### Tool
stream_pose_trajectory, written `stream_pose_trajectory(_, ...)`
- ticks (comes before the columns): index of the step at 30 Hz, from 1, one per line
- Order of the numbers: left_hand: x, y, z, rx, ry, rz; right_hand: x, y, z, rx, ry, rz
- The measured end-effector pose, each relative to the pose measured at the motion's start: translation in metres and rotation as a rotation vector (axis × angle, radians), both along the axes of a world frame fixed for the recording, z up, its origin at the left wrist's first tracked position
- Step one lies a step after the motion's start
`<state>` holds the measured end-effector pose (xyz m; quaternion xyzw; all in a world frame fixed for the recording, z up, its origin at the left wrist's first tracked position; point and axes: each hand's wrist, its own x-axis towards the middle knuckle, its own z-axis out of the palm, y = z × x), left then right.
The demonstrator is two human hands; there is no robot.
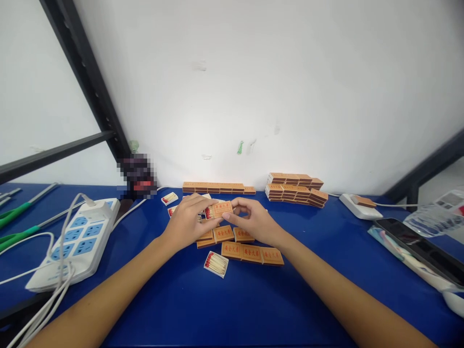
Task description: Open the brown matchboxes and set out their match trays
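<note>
Between my two hands is a matchbox (pixel 222 209), its tray of red-tipped matches partly out of the orange sleeve on the left. My left hand (pixel 188 215) pinches the tray end between thumb and fingers. On the sleeve's right end, my right hand (pixel 253 218) closes its thumb and fingers. Below them lie orange matchbox sleeves (pixel 224 233) in a group, with a row of three more sleeves (pixel 252 253) nearer me. A tray full of matches (pixel 216 264) sits in front of that row. Further trays behind my left hand are partly hidden.
Stacked matchboxes (pixel 295 189) stand at the back right, and a long row of matchboxes (pixel 213 187) lies along the wall. A tray of matches (pixel 169 198) is at the back left. Left is a power strip (pixel 81 237) with cables; right are a white adapter (pixel 359 207) and a phone (pixel 416 246).
</note>
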<state>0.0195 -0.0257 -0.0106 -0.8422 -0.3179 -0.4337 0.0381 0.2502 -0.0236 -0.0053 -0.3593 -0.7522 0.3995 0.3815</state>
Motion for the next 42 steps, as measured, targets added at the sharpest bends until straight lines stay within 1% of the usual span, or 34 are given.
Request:
stream_pose_trajectory(2, 0.0, 0.001, -0.003, 0.003, 0.032, 0.013, 0.0, 0.0, 0.0, -0.007, 0.017, -0.018)
stream_pose_trajectory(6, -0.003, 0.004, -0.008, 0.015, 0.097, 0.075, 0.008, 0.007, 0.004, -0.093, -0.007, -0.129)
stream_pose_trajectory(8, -0.005, 0.006, -0.01, 0.005, 0.101, 0.114, 0.013, 0.011, 0.005, -0.113, -0.012, -0.157)
stream_pose_trajectory(10, -0.006, 0.007, -0.01, 0.002, 0.101, 0.136, 0.014, 0.012, 0.005, -0.109, -0.015, -0.155)
stream_pose_trajectory(14, -0.005, 0.006, -0.011, 0.028, 0.126, 0.125, 0.007, 0.007, 0.002, -0.088, -0.031, -0.105)
stream_pose_trajectory(17, -0.004, 0.005, -0.011, 0.027, 0.15, 0.137, 0.005, 0.006, 0.0, -0.111, -0.032, -0.092)
stream_pose_trajectory(19, -0.005, 0.005, -0.011, 0.017, 0.159, 0.156, 0.009, 0.01, 0.0, -0.145, -0.027, -0.096)
stream_pose_trajectory(21, -0.006, 0.006, -0.009, -0.003, 0.173, 0.203, 0.018, 0.018, -0.001, -0.18, -0.027, -0.11)
stream_pose_trajectory(23, -0.01, 0.008, -0.005, -0.041, 0.217, 0.272, 0.03, 0.029, -0.002, -0.185, -0.035, -0.183)
stream_pose_trajectory(26, -0.023, 0.012, 0.01, -0.149, 0.354, 0.321, 0.05, 0.05, -0.006, -0.139, -0.052, -0.406)
stream_pose_trajectory(28, -0.039, 0.015, 0.026, -0.247, 0.422, 0.306, 0.06, 0.065, -0.011, -0.105, -0.067, -0.546)
stream_pose_trajectory(29, -0.049, 0.016, 0.035, -0.3, 0.434, 0.323, 0.063, 0.071, -0.014, -0.091, -0.082, -0.603)
stream_pose_trajectory(32, -0.081, 0.015, 0.059, -0.465, 0.464, 0.379, 0.063, 0.083, -0.023, -0.052, -0.166, -0.73)
stream_pose_trajectory(34, -0.099, 0.011, 0.069, -0.572, 0.457, 0.388, 0.058, 0.088, -0.028, -0.024, -0.236, -0.781)
stream_pose_trajectory(36, -0.109, 0.006, 0.072, -0.758, 0.488, 0.374, 0.053, 0.091, -0.03, 0.001, -0.296, -0.824)
stream_pose_trajectory(38, -0.111, 0.002, 0.07, -0.906, 0.53, 0.357, 0.051, 0.093, -0.032, 0.015, -0.337, -0.86)
stream_pose_trajectory(40, -0.109, 0.001, 0.065, -0.991, 0.558, 0.335, 0.052, 0.095, -0.032, 0.026, -0.367, -0.876)
stream_pose_trajectory(42, -0.105, 0.002, 0.058, -1.04, 0.574, 0.319, 0.055, 0.095, -0.034, 0.043, -0.397, -0.871)
